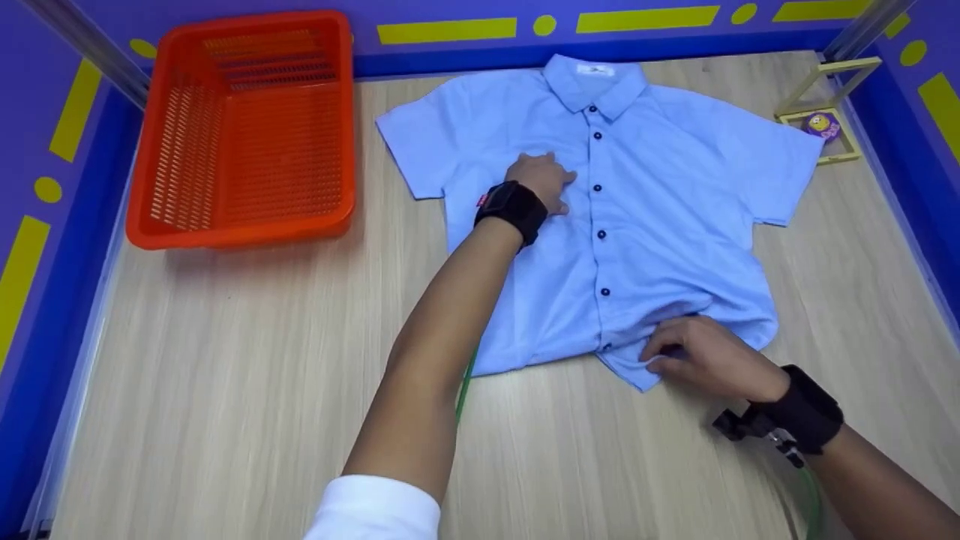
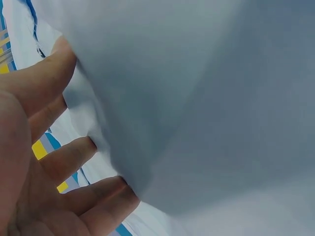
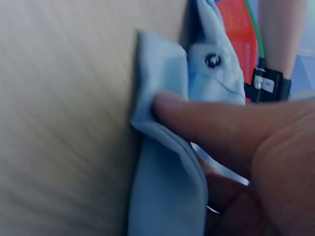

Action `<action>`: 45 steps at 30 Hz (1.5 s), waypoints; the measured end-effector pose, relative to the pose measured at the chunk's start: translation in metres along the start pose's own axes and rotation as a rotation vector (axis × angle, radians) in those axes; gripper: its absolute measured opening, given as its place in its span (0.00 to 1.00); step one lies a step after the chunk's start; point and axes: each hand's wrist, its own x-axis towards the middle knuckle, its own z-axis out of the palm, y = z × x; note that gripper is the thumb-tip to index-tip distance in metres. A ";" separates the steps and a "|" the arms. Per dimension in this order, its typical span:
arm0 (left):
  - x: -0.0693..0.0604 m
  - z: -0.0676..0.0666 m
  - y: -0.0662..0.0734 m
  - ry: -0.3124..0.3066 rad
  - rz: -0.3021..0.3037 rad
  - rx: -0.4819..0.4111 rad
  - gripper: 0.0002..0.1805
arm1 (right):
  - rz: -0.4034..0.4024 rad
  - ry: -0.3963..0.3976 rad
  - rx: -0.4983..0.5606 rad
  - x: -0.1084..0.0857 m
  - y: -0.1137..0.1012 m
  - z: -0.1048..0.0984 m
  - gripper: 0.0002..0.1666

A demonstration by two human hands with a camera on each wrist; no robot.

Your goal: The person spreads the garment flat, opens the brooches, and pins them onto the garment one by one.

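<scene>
A light blue short-sleeved shirt [image 1: 540, 300] lies front up with its collar at the far side and dark buttons down the middle. On the chest, left of the buttons, rests my left hand [image 1: 538, 180] with fingers spread; the left wrist view shows its fingertips [image 2: 129, 189] against the cloth. My right hand [image 1: 712, 356] is at the bottom hem, right of the button line, pinching the fabric. In the right wrist view the thumb [image 3: 197, 118] presses on the folded hem [image 3: 167, 187], close to a button [image 3: 212, 60]. The cloth is bunched around that hand.
A red-orange plastic basket [image 1: 281, 150] stands at the back left. At the back right, a yellow frame-like stand [image 1: 844, 157] with a purple round piece [image 1: 821, 125] is beside the shirt's sleeve. Blue and purple panels [image 1: 442, 56] border the wooden table [image 1: 247, 390].
</scene>
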 end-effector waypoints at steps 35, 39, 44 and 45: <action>-0.005 0.008 -0.044 0.053 -0.076 -0.141 0.33 | 0.041 -0.357 0.219 -0.037 0.027 -0.069 0.07; -0.019 0.016 -0.046 0.148 -0.033 -0.179 0.33 | 0.039 -0.336 0.178 -0.013 0.022 -0.084 0.07; -0.052 0.032 -0.062 0.296 0.058 -0.179 0.32 | 0.097 -0.264 0.097 0.017 0.016 -0.092 0.14; -0.061 0.036 -0.067 0.329 0.061 -0.182 0.32 | 0.101 -0.246 0.075 0.023 0.014 -0.093 0.16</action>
